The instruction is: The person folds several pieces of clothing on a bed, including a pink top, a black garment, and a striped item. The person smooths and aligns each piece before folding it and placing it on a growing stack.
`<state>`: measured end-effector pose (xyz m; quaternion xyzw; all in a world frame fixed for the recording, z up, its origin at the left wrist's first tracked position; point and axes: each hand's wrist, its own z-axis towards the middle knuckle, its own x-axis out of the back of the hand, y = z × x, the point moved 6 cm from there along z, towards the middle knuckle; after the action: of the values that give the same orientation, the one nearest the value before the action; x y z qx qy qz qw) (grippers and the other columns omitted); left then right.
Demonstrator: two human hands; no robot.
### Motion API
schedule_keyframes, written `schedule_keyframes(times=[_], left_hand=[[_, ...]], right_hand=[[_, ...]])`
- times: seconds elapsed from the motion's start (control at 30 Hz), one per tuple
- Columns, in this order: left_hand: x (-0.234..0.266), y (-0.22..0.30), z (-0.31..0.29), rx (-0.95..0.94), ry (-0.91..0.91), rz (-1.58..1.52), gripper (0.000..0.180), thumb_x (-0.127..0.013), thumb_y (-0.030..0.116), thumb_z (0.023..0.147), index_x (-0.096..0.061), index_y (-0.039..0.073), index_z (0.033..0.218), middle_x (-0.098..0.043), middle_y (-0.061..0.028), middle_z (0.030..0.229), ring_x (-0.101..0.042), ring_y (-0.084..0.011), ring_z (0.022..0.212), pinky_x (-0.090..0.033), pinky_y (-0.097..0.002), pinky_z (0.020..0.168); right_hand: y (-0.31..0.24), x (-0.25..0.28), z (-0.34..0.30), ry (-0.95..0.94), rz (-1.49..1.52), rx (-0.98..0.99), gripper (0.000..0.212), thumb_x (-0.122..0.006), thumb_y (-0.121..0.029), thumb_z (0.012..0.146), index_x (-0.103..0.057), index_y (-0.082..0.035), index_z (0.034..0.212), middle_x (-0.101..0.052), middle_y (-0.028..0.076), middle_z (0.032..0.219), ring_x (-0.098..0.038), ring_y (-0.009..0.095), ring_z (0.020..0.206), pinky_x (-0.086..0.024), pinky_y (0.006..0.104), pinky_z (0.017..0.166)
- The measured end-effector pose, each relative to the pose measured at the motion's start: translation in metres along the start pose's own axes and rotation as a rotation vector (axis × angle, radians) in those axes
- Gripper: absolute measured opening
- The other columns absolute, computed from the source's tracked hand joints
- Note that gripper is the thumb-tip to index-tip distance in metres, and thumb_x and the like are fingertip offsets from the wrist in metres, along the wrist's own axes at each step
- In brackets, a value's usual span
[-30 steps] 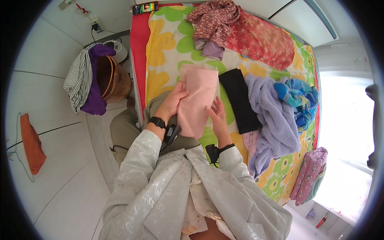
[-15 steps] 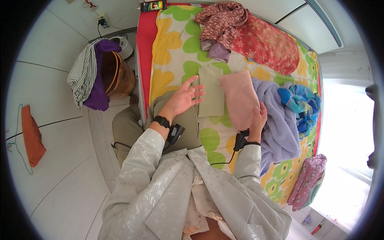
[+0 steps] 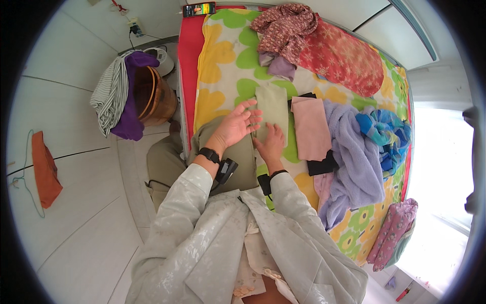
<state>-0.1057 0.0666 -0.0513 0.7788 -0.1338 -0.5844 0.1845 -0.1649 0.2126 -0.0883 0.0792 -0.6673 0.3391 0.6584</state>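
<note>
A pale green folded cloth [image 3: 275,104] lies on the flower-patterned bed sheet [image 3: 218,58] in front of me. My right hand [image 3: 272,143] rests its fingertips on the near part of this cloth, fingers apart and gripping nothing. At the cloth's left edge is my left hand [image 3: 238,125], palm partly turned up, fingers loosely spread and nothing in them. Just to the right, a folded pink cloth [image 3: 310,129] lies on top of a black cloth [image 3: 324,165], whose ends stick out beyond it.
A lavender fleece [image 3: 354,162] and a crumpled blue patterned cloth [image 3: 387,134] are heaped at the right. Patterned clothing [image 3: 283,25] and a red snowflake-print cloth [image 3: 347,61] lie at the far side. Left of the bed stands a wooden bucket [image 3: 159,101] with purple cloth [image 3: 132,101] over its rim.
My right hand has let go of the pink cloth and moved left onto the green one. The pink cloth now lies flat, with black cloth showing under it. My left hand has barely moved.
</note>
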Motion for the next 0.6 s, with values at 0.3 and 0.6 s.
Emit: schedule_keyframes(times=[0.3,0.6], left_hand=[[-0.002,-0.002,0.0,0.041,-0.006,-0.011,0.042,-0.051,0.02,0.093,-0.039,0.015,0.133,-0.053,-0.0086,0.119,-0.052,-0.0206,0.107,-0.042,-0.038,0.093],[-0.001,-0.002,-0.002,0.05,-0.024,-0.015,0.041,-0.048,0.018,0.094,-0.038,0.015,0.134,-0.054,-0.01,0.12,-0.053,-0.0203,0.108,-0.042,-0.0378,0.094]], right_hand=[[0.029,-0.006,0.009,-0.065,0.205,-0.057,0.039,-0.066,-0.013,0.071,-0.057,-0.004,0.108,-0.061,0.017,0.106,-0.057,0.034,0.1,-0.046,0.0404,0.086],[0.075,-0.019,0.008,-0.021,0.711,-0.386,0.017,-0.057,-0.007,0.078,-0.06,0.001,0.093,-0.063,0.008,0.081,-0.057,0.017,0.07,-0.045,0.0305,0.065]])
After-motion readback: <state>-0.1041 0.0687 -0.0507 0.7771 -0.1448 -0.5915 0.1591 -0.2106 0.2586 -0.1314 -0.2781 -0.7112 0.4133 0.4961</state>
